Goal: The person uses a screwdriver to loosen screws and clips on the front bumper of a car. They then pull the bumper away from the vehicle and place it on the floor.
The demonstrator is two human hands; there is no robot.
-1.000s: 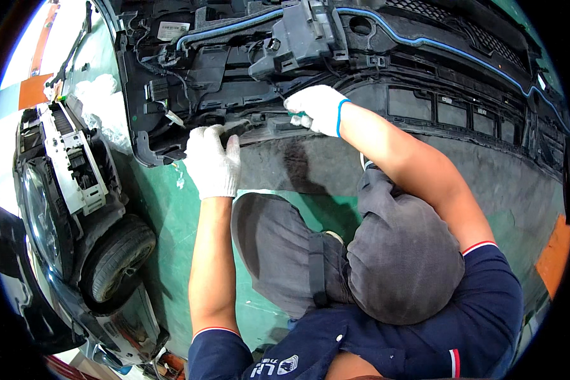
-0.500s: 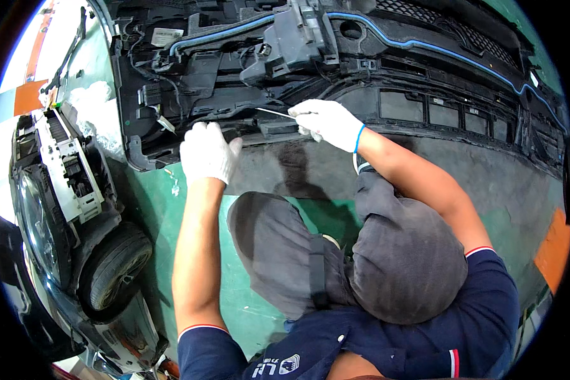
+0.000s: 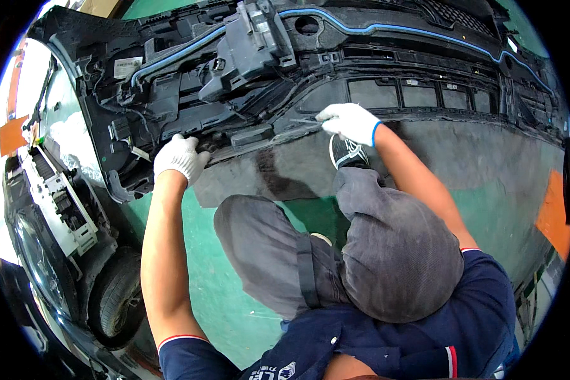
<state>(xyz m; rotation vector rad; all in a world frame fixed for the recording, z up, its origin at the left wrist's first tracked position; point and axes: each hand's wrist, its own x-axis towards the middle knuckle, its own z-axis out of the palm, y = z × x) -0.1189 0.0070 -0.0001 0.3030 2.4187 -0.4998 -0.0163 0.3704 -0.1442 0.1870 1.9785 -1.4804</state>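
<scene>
A large black car bumper cover (image 3: pixel 171 104) lies across the top of the view with its inner side up. My gloved left hand (image 3: pixel 180 159) is closed over its near edge towards the left end, thumb pointing right. Farther right, my gloved right hand (image 3: pixel 348 123) grips a thin tool with a metal shaft (image 3: pixel 303 120), perhaps a screwdriver. Its handle is hidden in the glove. The shaft points left, over the bumper's near edge; whether it touches cannot be told.
A blue line (image 3: pixel 373 27) runs along the bumper past a black plastic housing (image 3: pixel 250 54). At left stands a car front with a headlamp (image 3: pixel 38 253) and a tyre (image 3: pixel 117 304). Clear plastic wrapping (image 3: pixel 76 142) lies beyond it. My shoe (image 3: pixel 347 152) is close to the bumper.
My right hand has moved right along the bumper's edge with the tool. My left hand keeps its place on the edge. The whole view has turned, and the bumper's left end sits lower.
</scene>
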